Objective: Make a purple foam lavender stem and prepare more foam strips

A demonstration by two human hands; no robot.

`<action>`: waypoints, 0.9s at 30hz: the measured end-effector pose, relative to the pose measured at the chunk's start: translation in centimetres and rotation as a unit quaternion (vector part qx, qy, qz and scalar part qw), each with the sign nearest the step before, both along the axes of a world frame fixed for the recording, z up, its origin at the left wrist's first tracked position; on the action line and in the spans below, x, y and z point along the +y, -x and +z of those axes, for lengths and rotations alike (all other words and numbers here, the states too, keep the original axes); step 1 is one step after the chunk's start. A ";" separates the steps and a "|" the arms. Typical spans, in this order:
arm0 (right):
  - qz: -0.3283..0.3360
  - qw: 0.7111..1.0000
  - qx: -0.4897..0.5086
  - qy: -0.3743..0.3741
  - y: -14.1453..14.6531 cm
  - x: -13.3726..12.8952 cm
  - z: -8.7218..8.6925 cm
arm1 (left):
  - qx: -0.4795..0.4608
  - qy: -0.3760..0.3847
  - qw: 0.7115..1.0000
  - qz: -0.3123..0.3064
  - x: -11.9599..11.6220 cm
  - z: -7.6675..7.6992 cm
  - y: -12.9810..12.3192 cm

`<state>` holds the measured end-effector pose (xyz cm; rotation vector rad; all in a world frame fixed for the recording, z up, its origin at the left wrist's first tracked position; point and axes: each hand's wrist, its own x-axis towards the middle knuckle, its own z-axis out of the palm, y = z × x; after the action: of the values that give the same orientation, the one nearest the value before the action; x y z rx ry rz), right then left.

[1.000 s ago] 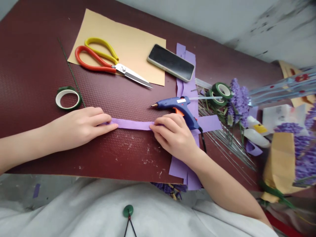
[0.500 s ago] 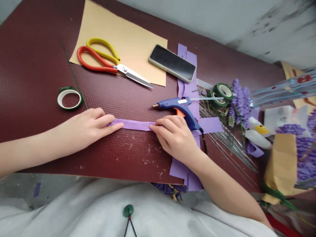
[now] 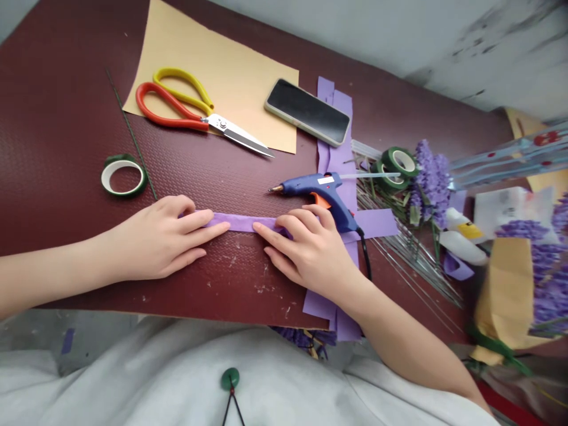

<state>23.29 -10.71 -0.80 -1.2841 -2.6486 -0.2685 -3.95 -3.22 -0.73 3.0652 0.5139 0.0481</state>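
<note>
A narrow purple paper strip (image 3: pixel 242 223) lies across the table, its ends partly covered by my hands. My left hand (image 3: pixel 166 236) rests over the strip's left part, fingers stretched out and apart, with the index fingertip pressing on it. From the right, my right hand (image 3: pixel 310 245) bears down on the other part with spread fingers, one fingertip on the strip. Just beyond my right hand lies a blue glue gun (image 3: pixel 326 189) with an orange trigger, its nozzle pointing left. A roll of green tape (image 3: pixel 142 177) and a thin dark green wire (image 3: pixel 128 127) lie beyond my left hand.
Scissors (image 3: pixel 217 121) with red and yellow handles and a phone (image 3: pixel 308 111) lie partly on tan paper (image 3: pixel 239 65). More purple strips (image 3: pixel 341 163) run under the glue gun. To the right are metal wires (image 3: pixel 410 272), tape rolls (image 3: pixel 402 161) and purple flowers (image 3: pixel 428 177).
Both hands have slid inward along the strip, so their fingertips are closer together. The fingers of both hands have spread wider. The glue gun and scissors stay in place.
</note>
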 end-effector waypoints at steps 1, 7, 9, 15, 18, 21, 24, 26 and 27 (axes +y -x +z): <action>-0.002 1.000 0.000 -0.003 0.0 0.0 0.0 | 0.002 -0.002 1.000 -0.001 0.0 0.0 0.0; -0.004 1.000 -0.002 -0.022 0.4 -0.3 -0.3 | -0.036 -0.007 0.999 0.009 -0.5 -0.5 -0.2; 0.000 1.000 -0.002 -0.026 0.6 -0.4 -0.4 | -0.037 0.003 0.999 0.018 -0.7 -0.7 -0.2; -0.007 1.000 -0.004 0.028 0.8 -0.7 -0.4 | -0.008 0.039 0.999 0.035 -0.7 -0.9 -0.3; -0.009 0.999 -0.002 0.040 0.9 -0.7 -0.3 | -0.014 0.027 0.999 0.033 -0.6 -0.8 -0.5; -0.012 0.999 -0.002 0.032 1.1 -0.8 -0.4 | -0.016 0.013 0.999 0.030 -0.7 -0.8 -0.6; -0.016 1.000 -0.006 0.026 1.3 -0.9 -0.5 | -0.027 0.009 0.999 0.025 -0.7 -1.0 -0.5; -0.016 1.000 -0.006 0.023 1.5 -1.0 -0.5 | -0.042 0.013 0.999 0.019 -0.7 -1.1 -0.3; -0.014 1.000 -0.005 0.023 1.5 -1.0 -0.6 | -0.046 0.019 0.999 0.016 -0.7 -1.2 -0.2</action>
<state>21.77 -11.75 -1.39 -1.3382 -2.6617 -0.2205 -3.76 -3.93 -1.92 3.0008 0.5514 0.1776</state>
